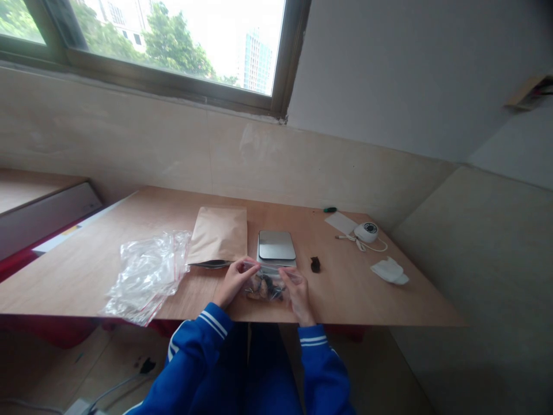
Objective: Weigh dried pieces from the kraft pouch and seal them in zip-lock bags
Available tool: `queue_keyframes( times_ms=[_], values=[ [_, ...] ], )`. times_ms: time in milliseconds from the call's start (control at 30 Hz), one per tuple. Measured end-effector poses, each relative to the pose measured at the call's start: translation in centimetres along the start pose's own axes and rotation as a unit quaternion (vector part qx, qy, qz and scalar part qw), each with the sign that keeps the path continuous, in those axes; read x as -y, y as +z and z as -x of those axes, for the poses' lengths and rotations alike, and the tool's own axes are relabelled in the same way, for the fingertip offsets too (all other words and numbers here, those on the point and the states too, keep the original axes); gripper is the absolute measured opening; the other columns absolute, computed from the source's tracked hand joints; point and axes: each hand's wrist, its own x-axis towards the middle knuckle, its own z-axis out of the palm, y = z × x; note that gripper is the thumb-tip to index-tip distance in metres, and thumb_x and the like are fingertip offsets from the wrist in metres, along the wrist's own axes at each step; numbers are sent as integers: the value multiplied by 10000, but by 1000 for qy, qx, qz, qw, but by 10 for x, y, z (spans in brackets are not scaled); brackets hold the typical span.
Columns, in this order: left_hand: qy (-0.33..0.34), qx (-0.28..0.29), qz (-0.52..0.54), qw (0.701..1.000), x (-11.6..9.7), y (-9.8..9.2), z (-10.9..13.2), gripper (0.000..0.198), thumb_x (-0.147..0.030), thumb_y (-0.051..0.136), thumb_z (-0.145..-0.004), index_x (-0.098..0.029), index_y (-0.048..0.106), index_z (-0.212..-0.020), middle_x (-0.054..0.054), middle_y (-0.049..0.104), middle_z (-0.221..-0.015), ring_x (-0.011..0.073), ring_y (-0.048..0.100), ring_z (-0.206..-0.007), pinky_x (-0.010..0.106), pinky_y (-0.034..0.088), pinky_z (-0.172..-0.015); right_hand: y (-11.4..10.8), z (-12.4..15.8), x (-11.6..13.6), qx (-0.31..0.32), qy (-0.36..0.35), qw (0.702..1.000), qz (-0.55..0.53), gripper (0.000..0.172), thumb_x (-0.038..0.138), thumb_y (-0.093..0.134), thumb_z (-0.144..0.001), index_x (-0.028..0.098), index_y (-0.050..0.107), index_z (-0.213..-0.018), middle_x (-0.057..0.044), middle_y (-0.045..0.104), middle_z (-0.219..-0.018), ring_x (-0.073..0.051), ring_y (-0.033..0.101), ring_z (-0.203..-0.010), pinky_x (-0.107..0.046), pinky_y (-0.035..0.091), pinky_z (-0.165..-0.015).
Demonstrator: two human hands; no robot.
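Note:
A clear zip bag [268,293] with dark and brownish pieces inside is held at its top edge by both hands, close to the table's front edge. My left hand [234,281] pinches the upper left corner; my right hand [299,293] grips the upper right side. Just behind the bag sits a kitchen scale [276,246] with a silver plate, its front partly hidden. Left of the scale lies a brown kraft pouch [219,233], its dark opening facing me. One dark brown piece [315,264] rests on the wood, right of the scale.
Several empty clear zip bags [144,271] lie in a pile on the left of the wooden table [354,300]. On the right are a white dome camera [366,231] with its cable, a white card [342,223], a crumpled tissue [390,271] and a green-handled screwdriver [330,210].

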Motion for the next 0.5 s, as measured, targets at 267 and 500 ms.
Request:
queue_keyframes(
  times_ms=[267, 500],
  values=[
    [-13, -2, 3, 1000, 5, -3, -2, 330, -429, 733, -669, -130, 647, -777, 0, 607, -660, 124, 561, -587, 220, 442, -530, -2, 1, 0, 16, -1, 1000, 2, 228, 377, 727, -718, 168, 666, -785, -15, 678, -758, -159, 651, -723, -247, 516, -650],
    [-3, 10, -7, 1000, 2, -2, -1, 309, -426, 708, -703, -136, 643, -785, -3, 602, -672, 122, 557, -619, 213, 436, -563, -1, 1, 1, 43, 30, 998, -27, 239, 381, 721, -722, 183, 618, -809, -10, 671, -788, -158, 661, -728, -253, 527, -660]
  ],
)
